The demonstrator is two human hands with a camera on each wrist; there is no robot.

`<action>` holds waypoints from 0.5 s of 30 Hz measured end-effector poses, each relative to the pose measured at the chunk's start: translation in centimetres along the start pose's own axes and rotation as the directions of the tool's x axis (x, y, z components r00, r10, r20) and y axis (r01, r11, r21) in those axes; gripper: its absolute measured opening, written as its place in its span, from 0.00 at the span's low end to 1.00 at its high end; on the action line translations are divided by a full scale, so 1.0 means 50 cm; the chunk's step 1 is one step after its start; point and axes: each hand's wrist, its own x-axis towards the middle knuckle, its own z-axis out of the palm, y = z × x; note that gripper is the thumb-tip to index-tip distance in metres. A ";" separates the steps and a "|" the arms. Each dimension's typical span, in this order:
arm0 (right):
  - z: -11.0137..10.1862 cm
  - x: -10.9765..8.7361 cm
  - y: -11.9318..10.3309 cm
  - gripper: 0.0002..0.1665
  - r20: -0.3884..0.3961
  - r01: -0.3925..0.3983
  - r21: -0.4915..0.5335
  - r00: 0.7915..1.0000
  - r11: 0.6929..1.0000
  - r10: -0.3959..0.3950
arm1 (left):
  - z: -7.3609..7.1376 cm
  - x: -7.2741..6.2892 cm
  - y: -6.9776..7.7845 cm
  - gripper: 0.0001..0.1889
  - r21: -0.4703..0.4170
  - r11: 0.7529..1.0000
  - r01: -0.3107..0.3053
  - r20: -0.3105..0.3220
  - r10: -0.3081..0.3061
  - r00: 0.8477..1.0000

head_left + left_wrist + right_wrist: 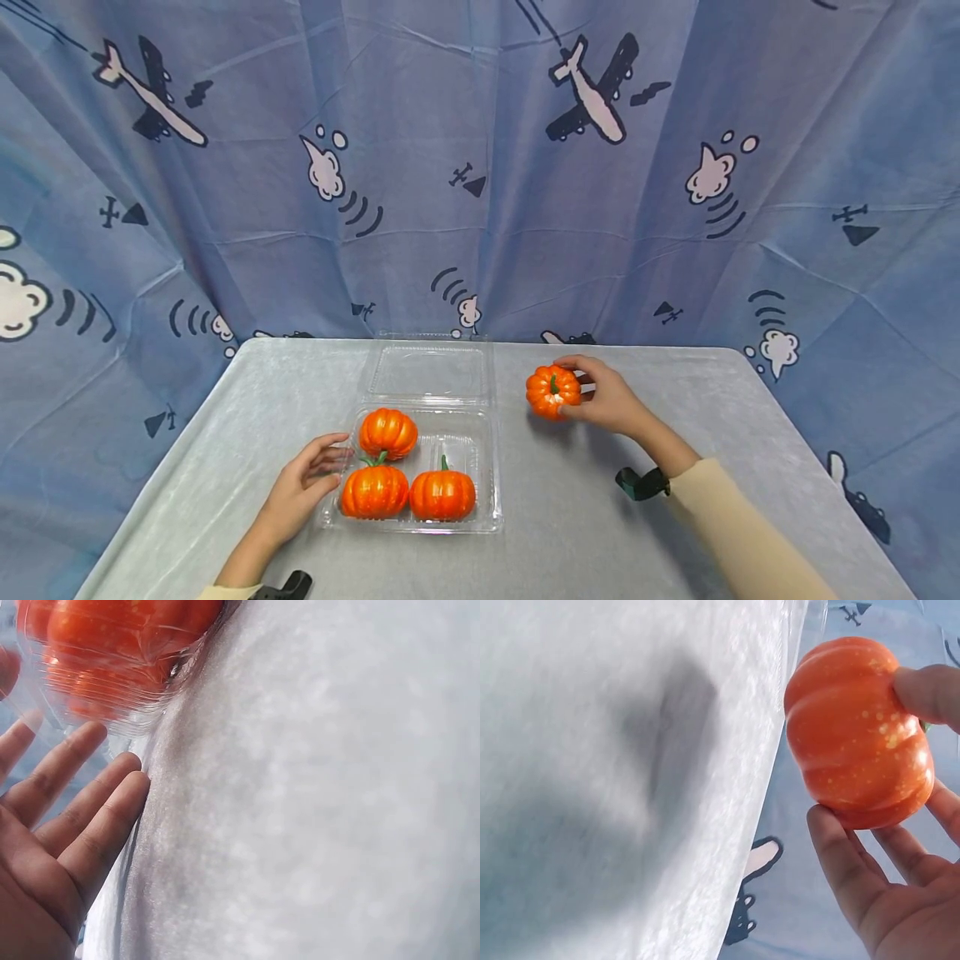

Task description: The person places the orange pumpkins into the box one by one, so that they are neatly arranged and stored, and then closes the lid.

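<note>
My right hand (607,398) grips a small orange toy pumpkin (550,392) between thumb and fingers, above the table to the right of a clear plastic box. In the right wrist view the pumpkin (859,735) shows yellow speckles. The box (489,467) lies with its lid (431,372) folded back. Inside are a pumpkin (387,433) at the back left, another (374,492) at the front left and a third (442,495) at the front right. My left hand (300,487) is at the box's left side, fingers loosely extended; whether they touch it is unclear.
A pale grey cloth covers the table (570,517). Behind it hangs a blue curtain (420,167) printed with airplanes and clouds. The box's back right compartment (457,446) holds no pumpkin. Dark bands (642,483) are on both wrists.
</note>
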 end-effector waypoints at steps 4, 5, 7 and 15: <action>0.009 0.003 -0.017 0.39 0.000 0.016 -0.017 1.000 1.000 -0.016 | -0.001 0.000 0.002 0.26 0.001 1.000 0.001 0.000 -0.001 1.000; 0.012 0.004 -0.021 0.40 0.001 0.015 -0.016 1.000 1.000 -0.015 | -0.001 0.000 0.002 0.26 -0.002 1.000 0.002 0.001 -0.002 1.000; 0.016 0.006 -0.026 0.40 0.005 0.027 -0.016 1.000 0.999 -0.027 | -0.001 0.000 0.002 0.26 -0.002 1.000 0.001 0.004 -0.001 1.000; 0.035 0.011 -0.066 0.40 0.023 0.114 0.004 0.993 0.993 -0.114 | -0.001 0.001 0.001 0.26 -0.007 1.000 0.005 0.010 -0.005 1.000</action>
